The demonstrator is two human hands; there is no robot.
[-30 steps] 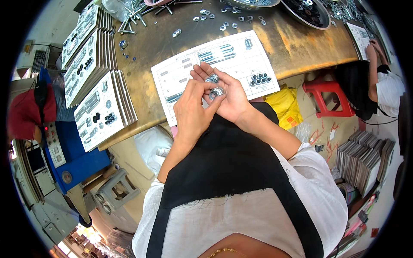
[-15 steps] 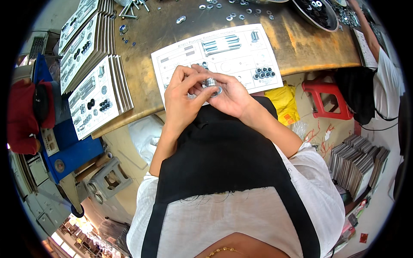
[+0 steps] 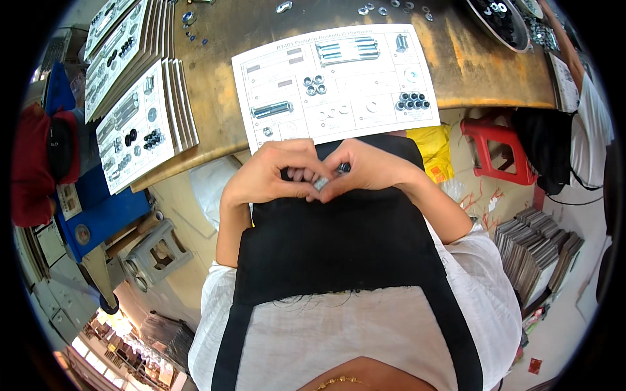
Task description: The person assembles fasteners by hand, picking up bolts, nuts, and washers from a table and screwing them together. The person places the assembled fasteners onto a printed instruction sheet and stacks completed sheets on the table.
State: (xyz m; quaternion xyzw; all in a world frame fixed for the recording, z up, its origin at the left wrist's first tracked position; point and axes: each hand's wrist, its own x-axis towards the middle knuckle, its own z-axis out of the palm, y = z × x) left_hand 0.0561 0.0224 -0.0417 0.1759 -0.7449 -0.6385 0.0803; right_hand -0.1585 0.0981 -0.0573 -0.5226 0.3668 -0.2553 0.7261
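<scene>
My left hand [image 3: 274, 173] and my right hand [image 3: 368, 168] meet above my black apron, just off the table's near edge. Their fingertips press together around a small stack of silver washers [image 3: 320, 184]. Another metal piece [image 3: 343, 167] shows in the curl of my right hand, partly hidden by its fingers. Right beyond my hands lies a white card [image 3: 352, 88] with bolts, nuts and washers shown in printed boxes. Its near edge reaches over the table's edge.
Stacked printed cards [image 3: 140, 124] stand at the table's left. Loose washers [image 3: 383, 11] lie at the back, and a metal bowl of dark parts [image 3: 499, 29] sits back right. A co-worker's arm [image 3: 564, 49] reaches in there. A red stool [image 3: 499, 153] stands below.
Both hands have come back toward my body, off the card, and closed more tightly around the washers. More of the card shows now. The view has shifted slightly.
</scene>
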